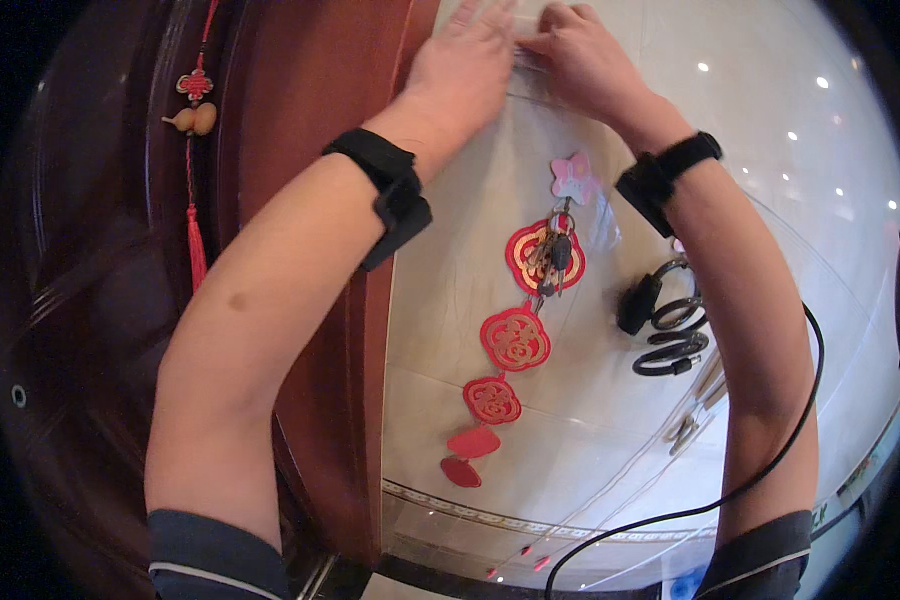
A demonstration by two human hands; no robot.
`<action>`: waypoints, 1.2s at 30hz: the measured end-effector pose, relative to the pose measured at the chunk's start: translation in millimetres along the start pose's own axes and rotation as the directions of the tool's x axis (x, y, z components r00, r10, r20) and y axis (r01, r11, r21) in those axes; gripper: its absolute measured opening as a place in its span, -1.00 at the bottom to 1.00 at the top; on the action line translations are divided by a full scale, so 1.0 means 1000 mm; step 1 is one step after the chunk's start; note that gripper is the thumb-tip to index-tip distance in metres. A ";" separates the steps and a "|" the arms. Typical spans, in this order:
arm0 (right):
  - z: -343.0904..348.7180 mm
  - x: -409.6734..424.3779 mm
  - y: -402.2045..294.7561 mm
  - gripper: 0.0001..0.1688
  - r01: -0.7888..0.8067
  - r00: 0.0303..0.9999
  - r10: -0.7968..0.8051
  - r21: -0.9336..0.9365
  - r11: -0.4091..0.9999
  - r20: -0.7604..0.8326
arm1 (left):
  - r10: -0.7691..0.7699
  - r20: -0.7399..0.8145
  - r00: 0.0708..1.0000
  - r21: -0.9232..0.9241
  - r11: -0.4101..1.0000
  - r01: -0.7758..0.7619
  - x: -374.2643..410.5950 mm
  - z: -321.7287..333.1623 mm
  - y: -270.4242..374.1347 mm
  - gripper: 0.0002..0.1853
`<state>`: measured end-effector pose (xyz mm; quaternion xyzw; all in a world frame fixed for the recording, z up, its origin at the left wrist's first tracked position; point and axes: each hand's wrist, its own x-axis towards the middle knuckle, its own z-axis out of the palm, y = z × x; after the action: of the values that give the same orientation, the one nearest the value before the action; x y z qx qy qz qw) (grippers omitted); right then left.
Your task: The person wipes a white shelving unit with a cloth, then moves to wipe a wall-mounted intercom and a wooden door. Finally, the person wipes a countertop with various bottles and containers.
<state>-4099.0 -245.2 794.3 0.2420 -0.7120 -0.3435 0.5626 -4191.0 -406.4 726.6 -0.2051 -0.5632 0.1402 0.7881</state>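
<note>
Both arms reach up along a pale tiled wall (450, 330), each with a black band at the wrist. My left hand (469, 67) is blurred, fingers stretched upward beside the edge of the reddish-brown door frame (330, 90). My right hand (589, 64) is close to its right, with bent fingers pointing toward the left hand. Something pale or clear (529, 56) shows between them, too blurred to name. Below the hands, a pink star-shaped hook (574, 178) is fixed to the wall. A bunch of keys (555, 259) hangs from it over a red and gold ornament (521, 251).
More red hanging plaques (515, 339) continue downward. A coiled black cable lock (675, 330) hangs at right, near long pale cords (615, 499) with red tips. A dark door (97, 247) bears a gourd charm (195, 118) with a red tassel. A black cable (667, 514) crosses before my right arm.
</note>
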 end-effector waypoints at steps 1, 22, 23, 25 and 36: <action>0.008 0.008 -0.007 -0.79 0.009 1.000 -0.009 0.003 1.000 -0.011 | 0.052 -0.017 0.999 0.014 0.999 -0.051 -0.002 -0.005 -0.011 -0.58; 0.018 -0.039 -0.067 -0.82 -0.177 0.983 0.181 0.102 0.979 -0.031 | -0.080 0.479 0.874 -0.463 0.823 0.329 -0.044 -0.047 0.056 -0.30; 0.011 -0.049 -0.058 -0.82 -0.184 0.982 0.187 0.094 0.978 -0.029 | -0.069 0.448 0.892 -0.473 0.828 0.302 -0.038 -0.049 0.063 -0.28; -0.006 -0.070 -0.041 -0.84 -0.209 0.977 0.211 0.075 0.975 -0.028 | -0.054 0.385 0.921 -0.488 0.835 0.253 -0.023 -0.058 0.078 -0.24; -0.087 -0.191 0.060 -0.85 -0.283 0.959 0.283 -0.010 0.959 0.020 | 0.053 0.101 0.993 -0.707 0.706 0.034 0.095 -0.120 0.173 -0.43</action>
<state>-3964.5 -85.4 729.9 0.1322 -0.7442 -0.2645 0.5990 -4044.4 -231.2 688.3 -0.4860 -0.6166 -0.0707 0.6153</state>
